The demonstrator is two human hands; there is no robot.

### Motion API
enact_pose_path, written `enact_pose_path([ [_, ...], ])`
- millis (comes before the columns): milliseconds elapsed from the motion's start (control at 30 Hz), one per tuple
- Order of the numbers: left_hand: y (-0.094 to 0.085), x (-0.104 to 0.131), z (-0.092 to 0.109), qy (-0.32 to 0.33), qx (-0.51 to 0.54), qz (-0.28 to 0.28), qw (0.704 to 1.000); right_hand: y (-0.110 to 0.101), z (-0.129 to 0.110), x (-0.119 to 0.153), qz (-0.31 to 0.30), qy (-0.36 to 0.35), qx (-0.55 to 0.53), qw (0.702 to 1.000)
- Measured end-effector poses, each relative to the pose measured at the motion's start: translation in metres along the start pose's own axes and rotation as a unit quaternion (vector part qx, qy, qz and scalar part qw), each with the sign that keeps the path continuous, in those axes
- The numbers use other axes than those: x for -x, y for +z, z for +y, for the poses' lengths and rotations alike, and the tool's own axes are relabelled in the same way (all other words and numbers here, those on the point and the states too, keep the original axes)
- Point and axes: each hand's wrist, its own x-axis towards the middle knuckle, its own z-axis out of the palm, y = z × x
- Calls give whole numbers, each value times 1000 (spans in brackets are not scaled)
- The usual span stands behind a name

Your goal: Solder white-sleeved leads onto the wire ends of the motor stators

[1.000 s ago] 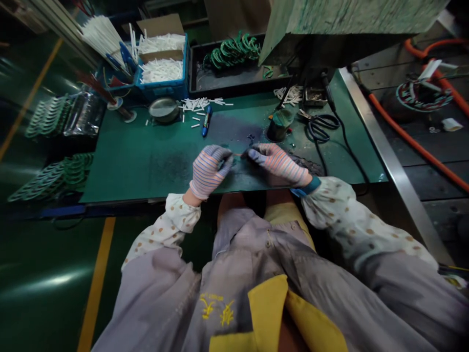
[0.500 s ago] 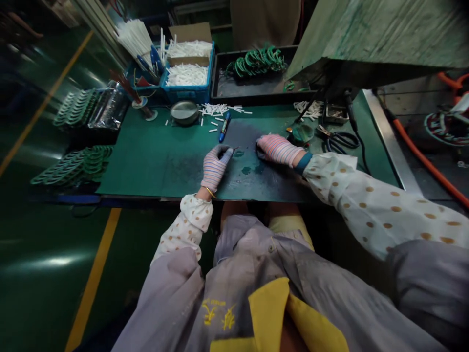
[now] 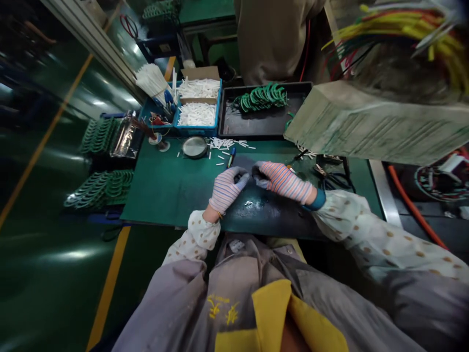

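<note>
Both hands wear striped knit gloves and meet over the dark worn patch of the green table mat [image 3: 164, 190]. My left hand [image 3: 226, 188] has its fingers curled, fingertips pinched on something too small to make out. My right hand [image 3: 281, 180] lies fingers-forward just right of it, its fingertips almost touching the left ones. Whatever sits between the fingertips is hidden by the gloves.
A blue marker [image 3: 231, 158], scattered white sleeve pieces [image 3: 224, 144] and a round metal tin [image 3: 195, 146] lie behind the hands. Blue bins of white tubes [image 3: 198, 113] and a black tray of green coils [image 3: 261, 98] stand at the back. A pale block [image 3: 373, 124] overhangs the right. Another person's torso [image 3: 274, 34] stands behind.
The camera tilted up, showing more of the far side. My right hand drew back toward the left hand, so the fingertips now meet again near the table's middle.
</note>
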Motion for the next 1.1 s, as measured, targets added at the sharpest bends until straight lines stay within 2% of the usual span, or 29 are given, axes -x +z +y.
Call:
enact_pose_path([
  [233, -65, 19, 39, -51, 46, -44, 997, -56, -67, -33, -58, -27, 64, 996],
  [300, -86, 27, 48, -64, 56, -61, 995, -65, -87, -44, -72, -39, 92, 992],
  [433, -129, 43, 64, -82, 62, -49, 993, -84, -135, -63, -93, -62, 124, 986],
  [533, -163, 54, 72, -109, 90, -83, 986, -98, -176, -73, -110, -82, 161, 977],
  [600, -183, 61, 76, -114, 112, -109, 981, -103, -200, -79, -113, -89, 180, 973],
  [667, -199, 69, 79, -101, 100, -100, 985, -104, -218, -84, -106, -91, 190, 972],
  [800, -221, 82, 83, -65, 49, -26, 996, -102, -234, -91, -64, -95, 122, 986],
  [933, -239, 93, 87, -71, 78, -10, 994, -107, -239, -91, -9, -113, 9, 994],
  [1000, -247, 97, 88, -70, 92, -12, 993, -109, -243, -92, 1, -126, 35, 991],
  [1100, -257, 100, 90, -60, 107, -20, 992, -112, -252, -95, -19, -125, 115, 985],
])
